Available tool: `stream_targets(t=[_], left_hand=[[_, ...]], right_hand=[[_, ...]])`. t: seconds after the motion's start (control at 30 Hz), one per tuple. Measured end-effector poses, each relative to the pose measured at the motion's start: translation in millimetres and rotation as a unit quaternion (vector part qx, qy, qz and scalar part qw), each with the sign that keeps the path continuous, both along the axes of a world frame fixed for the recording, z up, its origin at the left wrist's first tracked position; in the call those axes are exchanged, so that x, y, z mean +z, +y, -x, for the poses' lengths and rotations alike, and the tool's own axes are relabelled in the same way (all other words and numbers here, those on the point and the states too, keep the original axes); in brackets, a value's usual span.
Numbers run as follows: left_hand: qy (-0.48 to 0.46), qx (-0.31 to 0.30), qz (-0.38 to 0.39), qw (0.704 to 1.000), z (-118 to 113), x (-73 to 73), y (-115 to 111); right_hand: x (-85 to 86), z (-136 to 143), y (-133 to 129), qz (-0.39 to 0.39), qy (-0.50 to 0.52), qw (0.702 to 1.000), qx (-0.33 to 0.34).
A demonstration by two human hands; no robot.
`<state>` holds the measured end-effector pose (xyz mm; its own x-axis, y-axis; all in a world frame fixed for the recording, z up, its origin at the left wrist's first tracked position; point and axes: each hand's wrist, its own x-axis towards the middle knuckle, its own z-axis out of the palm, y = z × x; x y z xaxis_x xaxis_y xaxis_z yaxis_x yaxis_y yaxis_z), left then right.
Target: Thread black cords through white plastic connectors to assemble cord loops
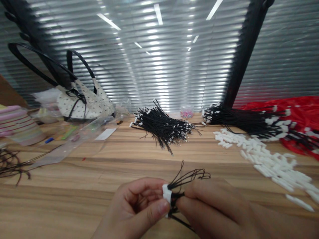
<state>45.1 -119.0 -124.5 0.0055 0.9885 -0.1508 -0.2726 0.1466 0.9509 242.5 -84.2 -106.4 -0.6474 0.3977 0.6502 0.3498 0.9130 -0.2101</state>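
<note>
Low in the head view, my left hand (139,209) pinches a small white strip (166,194) between thumb and fingers. Several thin black cords (189,177) come out of the strip toward the right, some ending in loops. My right hand (216,205) is closed on part of these cords, close beside the strip. Its fingertips hide the exact grip, and the cords' lower ends run under it. Both hands are just above the wooden table (74,199).
A bundle of black cords (161,126) lies mid-table, another bundle (244,119) at right by red cloth (299,113). White pieces (279,169) are scattered at right. A dotted handbag (87,99), plastic sleeve (74,142), striped container (20,126) and loose cords (11,164) occupy the left.
</note>
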Motion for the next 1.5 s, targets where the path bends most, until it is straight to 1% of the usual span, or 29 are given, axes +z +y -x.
stream_targets(t=[0.13, 0.2, 0.3, 0.37, 0.43, 0.47, 0.5, 0.57, 0.6, 0.67, 0.73, 0.8, 0.83, 0.9, 0.93, 0.97, 1.0, 1.03, 1.07, 1.1, 1.13, 1.17, 1.23, 1.27, 1.3, 1.33, 1.4, 1.47, 1.5], left_hand=[[0.003, 0.002, -0.014, 1.0, 1.0, -1.9, 3.6], [0.011, 0.026, -0.022, 0.999, 3.3, -1.0, 7.7], [0.01, 0.098, -0.019, 0.995, 9.9, 1.5, 15.2], [-0.004, 0.135, -0.024, 0.99, 15.5, 2.4, 20.0], [-0.026, 0.164, -0.033, 0.986, 20.5, 2.4, 24.0], [-0.037, 0.176, -0.035, 0.983, 22.3, 2.2, 25.7], [-0.046, 0.188, -0.035, 0.981, 23.8, 2.1, 27.2], [-0.058, 0.207, -0.036, 0.976, 25.4, 2.3, 29.8], [-0.062, 0.217, -0.037, 0.974, 25.8, 2.9, 30.9], [-0.067, 0.235, -0.038, 0.969, 26.1, 4.7, 33.0], [-0.066, 0.254, -0.036, 0.964, 26.2, 6.8, 35.2], [-0.055, 0.267, -0.033, 0.962, 26.7, 7.8, 37.7], [-0.048, 0.27, -0.032, 0.961, 27.2, 7.6, 39.0], [-0.033, 0.274, -0.031, 0.961, 28.2, 5.9, 41.4], [-0.027, 0.272, -0.031, 0.961, 28.5, 4.7, 42.2], [-0.022, 0.27, -0.03, 0.962, 28.7, 3.5, 42.7], [-0.019, 0.267, -0.028, 0.963, 28.6, 2.4, 42.7], [-0.018, 0.265, -0.025, 0.964, 28.2, 1.7, 42.3], [-0.018, 0.262, -0.023, 0.965, 27.6, 1.3, 41.4], [-0.017, 0.258, -0.021, 0.966, 26.8, 1.3, 40.2], [-0.016, 0.254, -0.018, 0.967, 26.0, 1.4, 38.8], [-0.015, 0.251, -0.017, 0.968, 25.3, 1.5, 37.3], [-0.013, 0.238, -0.02, 0.971, 24.4, 1.3, 34.6], [-0.013, 0.23, -0.02, 0.973, 24.1, 0.7, 33.6], [-0.014, 0.222, -0.019, 0.975, 23.8, 0.0, 32.7], [-0.016, 0.211, -0.018, 0.977, 23.4, -0.9, 32.0], [-0.021, 0.176, -0.01, 0.984, 22.1, -2.4, 30.1], [-0.026, 0.14, -0.001, 0.99, 20.2, -3.0, 27.2], [-0.027, 0.123, 0.002, 0.992, 19.2, -3.0, 25.4]], right_hand=[[-8.9, 5.2, 11.9, -0.043, 0.059, 0.996, 0.053], [-11.7, 6.3, 14.1, -0.065, 0.085, 0.994, 0.03], [-9.1, 6.5, 12.3, -0.083, 0.111, 0.99, -0.037], [-5.5, 5.3, 11.3, -0.081, 0.077, 0.992, -0.051], [-3.5, 2.6, 12.9, -0.067, 0.007, 0.995, -0.067], [-3.3, 0.5, 15.0, -0.045, -0.029, 0.995, -0.079], [-3.7, -1.8, 17.9, -0.006, -0.062, 0.994, -0.092], [-4.9, -7.1, 25.2, 0.103, -0.11, 0.982, -0.11], [-4.9, -9.6, 29.2, 0.154, -0.123, 0.974, -0.114], [-1.9, -14.2, 36.6, 0.221, -0.127, 0.961, -0.109], [7.6, -18.8, 41.2, 0.277, -0.109, 0.951, -0.082], [24.1, -24.6, 41.5, 0.371, -0.077, 0.925, -0.034], [34.4, -28.4, 40.0, 0.438, -0.061, 0.897, 0.0], [56.0, -37.0, 34.2, 0.562, -0.013, 0.825, 0.062], [65.9, -41.4, 30.6, 0.608, 0.016, 0.789, 0.089], [74.1, -45.5, 27.1, 0.639, 0.055, 0.76, 0.106], [80.1, -48.9, 24.2, 0.66, 0.08, 0.738, 0.116], [83.5, -51.4, 22.3, 0.663, 0.101, 0.731, 0.127], [84.4, -52.9, 21.7, 0.652, 0.119, 0.737, 0.134], [83.1, -53.5, 22.4, 0.626, 0.135, 0.755, 0.138], [80.1, -53.1, 24.2, 0.585, 0.152, 0.785, 0.133], [76.0, -52.1, 26.7, 0.525, 0.169, 0.825, 0.124], [67.4, -48.1, 31.8, 0.391, 0.176, 0.9, 0.075], [63.5, -45.4, 33.8, 0.328, 0.163, 0.929, 0.049], [59.7, -42.1, 35.1, 0.272, 0.142, 0.952, 0.023], [55.8, -38.3, 35.9, 0.222, 0.115, 0.968, 0.001], [46.7, -29.4, 36.3, 0.132, 0.063, 0.989, -0.031], [35.9, -19.8, 35.6, 0.069, 0.025, 0.996, -0.045], [30.6, -15.4, 34.8, 0.059, 0.008, 0.998, -0.036]])
